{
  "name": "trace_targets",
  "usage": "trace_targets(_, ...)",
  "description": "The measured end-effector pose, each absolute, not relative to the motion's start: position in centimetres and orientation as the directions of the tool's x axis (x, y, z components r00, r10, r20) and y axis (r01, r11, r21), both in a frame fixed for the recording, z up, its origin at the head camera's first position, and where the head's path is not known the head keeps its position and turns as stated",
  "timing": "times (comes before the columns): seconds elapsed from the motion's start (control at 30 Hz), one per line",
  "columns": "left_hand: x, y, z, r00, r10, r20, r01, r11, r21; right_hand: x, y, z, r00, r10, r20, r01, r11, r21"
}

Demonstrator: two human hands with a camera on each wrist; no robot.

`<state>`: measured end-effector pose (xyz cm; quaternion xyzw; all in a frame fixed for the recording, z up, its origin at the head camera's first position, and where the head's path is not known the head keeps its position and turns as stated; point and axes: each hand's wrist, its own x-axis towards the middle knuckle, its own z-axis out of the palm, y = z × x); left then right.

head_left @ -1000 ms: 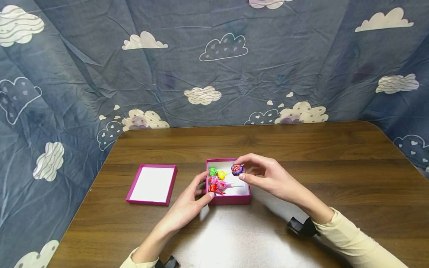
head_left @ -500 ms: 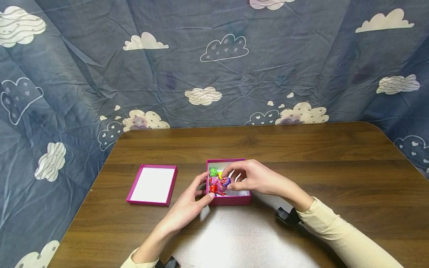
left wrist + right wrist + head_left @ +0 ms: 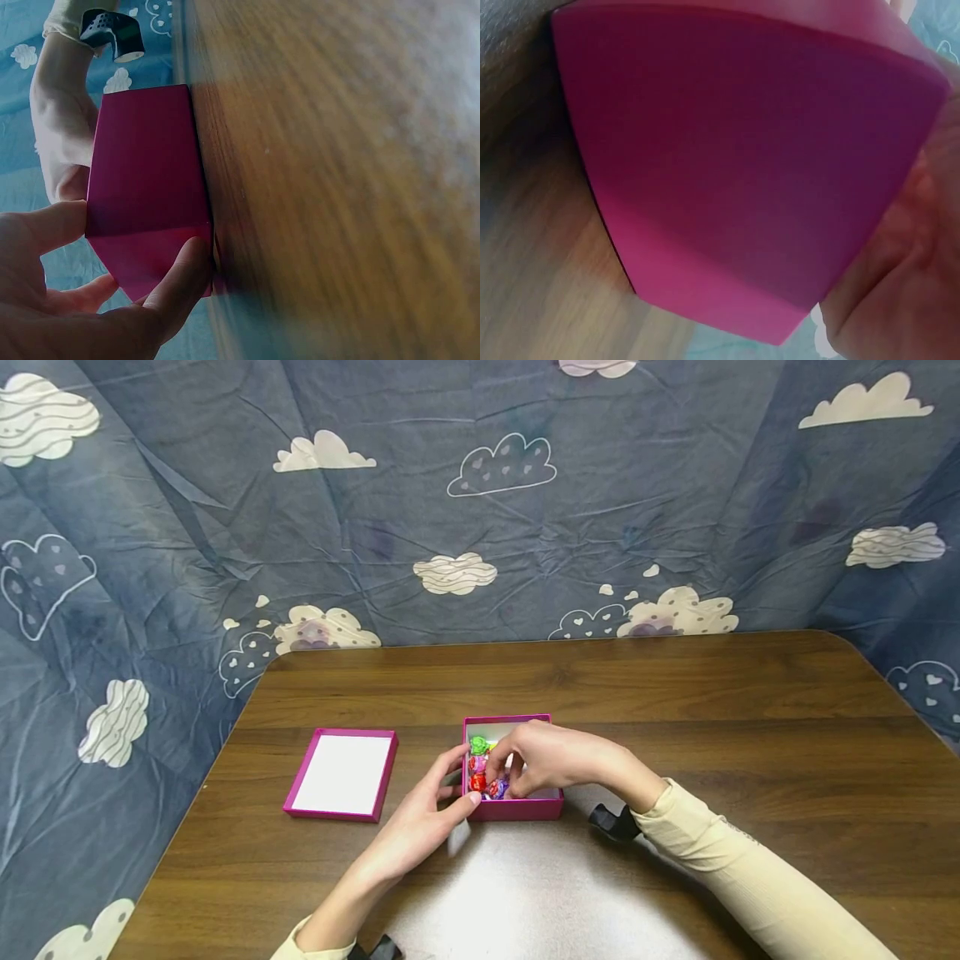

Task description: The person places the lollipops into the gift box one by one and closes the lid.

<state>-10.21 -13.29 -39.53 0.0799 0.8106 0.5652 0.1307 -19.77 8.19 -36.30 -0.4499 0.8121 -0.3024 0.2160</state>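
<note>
An open magenta box (image 3: 519, 811) with a white inside stands on the table, holding several wrapped lollipops at its left side. My left hand (image 3: 416, 814) steadies the box's left end, thumb at the front corner and fingers along the side. In the left wrist view, its fingertips (image 3: 193, 259) touch the magenta wall. My right hand (image 3: 566, 758) reaches down inside the box and pinches a purple-and-red lollipop (image 3: 498, 789) near the front wall. Beside it lie a green lollipop (image 3: 478, 745), a pink one (image 3: 477, 764) and a red one (image 3: 478, 782). The right hand covers others.
To the left on the brown wooden table (image 3: 675, 693) lies the box's lid (image 3: 345, 774), white inside up with a magenta rim. A blue cloth (image 3: 375, 527) with clouds hangs behind the table's far edge. Black straps (image 3: 615, 822) circle both wrists.
My right hand has lowered the purple-and-red lollipop into the box and moved it left and towards the front wall. The left hand stays on the box.
</note>
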Motion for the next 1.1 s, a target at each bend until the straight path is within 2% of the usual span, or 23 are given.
trace_targets(0.37,-10.16,-13.25,-39.44,-0.954,0.278,-0.112,-0.016,0.326,0.945,-19.57,7.55,-36.80,-0.522,-0.849,-0.081,-0.666,0.465,-0.584)
trace_targets(0.87,-10.35,-13.48,-39.70,-0.952,0.278,-0.129,-0.023,0.354,0.935,-19.83,7.70,-36.83,-0.470,-0.881,-0.063,-0.700,0.415,-0.581)
trace_targets(1.1,-10.41,-13.53,-39.80,-0.952,0.282,-0.116,-0.013,0.340,0.940,-20.04,7.91,-36.56,-0.456,-0.885,-0.092,-0.634,0.396,-0.664)
